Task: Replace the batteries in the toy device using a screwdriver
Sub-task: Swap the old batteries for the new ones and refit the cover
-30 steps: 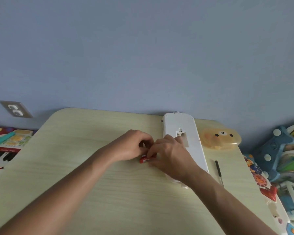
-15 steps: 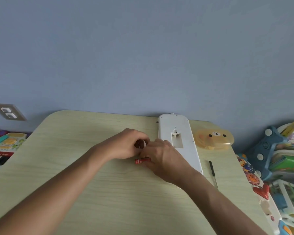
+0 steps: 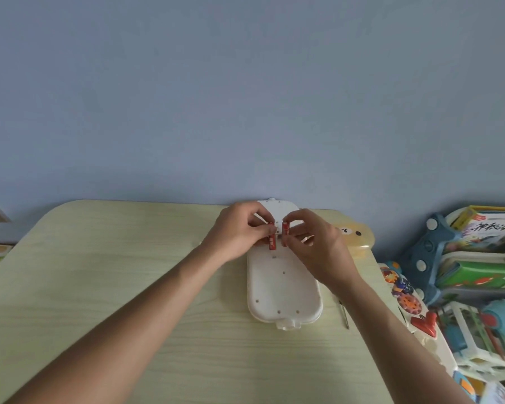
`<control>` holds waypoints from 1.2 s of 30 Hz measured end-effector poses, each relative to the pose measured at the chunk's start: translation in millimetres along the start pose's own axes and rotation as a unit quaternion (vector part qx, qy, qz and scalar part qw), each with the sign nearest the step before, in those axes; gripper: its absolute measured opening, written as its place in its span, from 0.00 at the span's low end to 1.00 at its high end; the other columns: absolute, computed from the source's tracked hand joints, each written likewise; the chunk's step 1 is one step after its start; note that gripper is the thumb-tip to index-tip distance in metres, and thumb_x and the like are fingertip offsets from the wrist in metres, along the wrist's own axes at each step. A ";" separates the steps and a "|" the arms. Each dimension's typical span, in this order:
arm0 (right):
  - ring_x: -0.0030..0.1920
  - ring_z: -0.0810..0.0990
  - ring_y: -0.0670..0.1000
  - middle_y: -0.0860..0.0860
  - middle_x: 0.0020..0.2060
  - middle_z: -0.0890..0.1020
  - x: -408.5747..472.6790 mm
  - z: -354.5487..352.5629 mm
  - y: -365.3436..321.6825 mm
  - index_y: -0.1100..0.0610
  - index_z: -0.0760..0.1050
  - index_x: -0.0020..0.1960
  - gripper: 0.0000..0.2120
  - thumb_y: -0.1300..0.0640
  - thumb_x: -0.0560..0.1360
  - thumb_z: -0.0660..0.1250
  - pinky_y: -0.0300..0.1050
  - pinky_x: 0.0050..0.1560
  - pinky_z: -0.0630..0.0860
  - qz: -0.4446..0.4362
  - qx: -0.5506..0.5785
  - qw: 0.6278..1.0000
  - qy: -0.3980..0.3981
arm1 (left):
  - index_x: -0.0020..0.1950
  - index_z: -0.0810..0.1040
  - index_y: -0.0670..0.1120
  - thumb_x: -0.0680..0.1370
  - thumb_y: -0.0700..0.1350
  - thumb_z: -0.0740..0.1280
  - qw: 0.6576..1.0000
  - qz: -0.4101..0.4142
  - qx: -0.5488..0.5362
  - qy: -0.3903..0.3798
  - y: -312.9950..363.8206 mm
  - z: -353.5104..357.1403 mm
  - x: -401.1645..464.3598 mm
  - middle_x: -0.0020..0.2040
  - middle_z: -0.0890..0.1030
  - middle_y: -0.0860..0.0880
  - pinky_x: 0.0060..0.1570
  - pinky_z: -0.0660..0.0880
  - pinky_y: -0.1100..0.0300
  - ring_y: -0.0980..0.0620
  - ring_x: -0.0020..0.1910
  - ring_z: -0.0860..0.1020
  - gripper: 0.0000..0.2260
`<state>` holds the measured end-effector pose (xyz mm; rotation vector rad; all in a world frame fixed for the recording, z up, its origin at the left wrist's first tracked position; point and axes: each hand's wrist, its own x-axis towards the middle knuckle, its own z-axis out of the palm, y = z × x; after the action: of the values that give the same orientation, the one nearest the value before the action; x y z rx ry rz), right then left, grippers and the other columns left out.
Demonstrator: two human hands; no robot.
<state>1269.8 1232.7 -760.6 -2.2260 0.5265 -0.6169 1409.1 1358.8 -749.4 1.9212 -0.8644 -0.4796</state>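
Left hand [image 3: 237, 233] grip pinching red battery [image 3: 272, 236]; right hand [image 3: 318, 243] pinching second battery [image 3: 285, 233] (both over white toy [image 3: 283, 290]).

Blue-grey wall [image 3: 245, 97], pale wooden table [image 3: 114, 272]

A book [image 3: 491, 228] lying on top of a stack of toys at the right edge of the view has large dark Chinese characters across its pale cover; they appear to begin with 神秘, but the remaining characters are too blurred to read. The two red batteries [image 3: 278, 236] held over the white toy carry small white markings that are too tiny to make out.
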 end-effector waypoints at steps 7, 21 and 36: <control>0.44 0.84 0.43 0.45 0.42 0.87 -0.1 3.6 12.9 0.51 0.77 0.51 0.08 0.57 0.73 0.71 0.45 0.46 0.80 -0.045 -0.024 0.999 0.001 | 0.47 0.83 0.53 0.74 0.49 0.75 0.997 0.016 0.078 -0.015 -2.2 8.4 2.5 0.41 0.87 0.54 0.39 0.71 0.66 0.61 0.42 0.83 0.03; 0.40 0.78 0.54 0.50 0.33 0.81 2.4 2.9 23.2 0.52 0.81 0.48 0.08 0.61 0.71 0.70 0.54 0.35 0.78 -0.166 -0.151 0.974 -0.025 | 0.46 0.86 0.48 0.74 0.46 0.75 0.977 0.113 0.179 0.030 -14.8 16.7 1.9 0.47 0.80 0.52 0.39 0.68 0.75 0.57 0.41 0.78 0.04; 0.49 0.79 0.46 0.41 0.51 0.87 -8.6 -8.3 19.3 0.49 0.86 0.52 0.09 0.57 0.72 0.73 0.38 0.56 0.74 -0.158 -0.083 0.982 -0.052 | 0.59 0.85 0.53 0.78 0.48 0.71 0.938 0.227 0.261 0.030 -35.6 15.1 -9.8 0.53 0.80 0.51 0.59 0.66 0.65 0.50 0.55 0.73 0.11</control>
<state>1254.8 1220.5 -772.5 -2.5098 0.1742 -0.6304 1406.0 1367.9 -788.1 2.0900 -1.4536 0.1035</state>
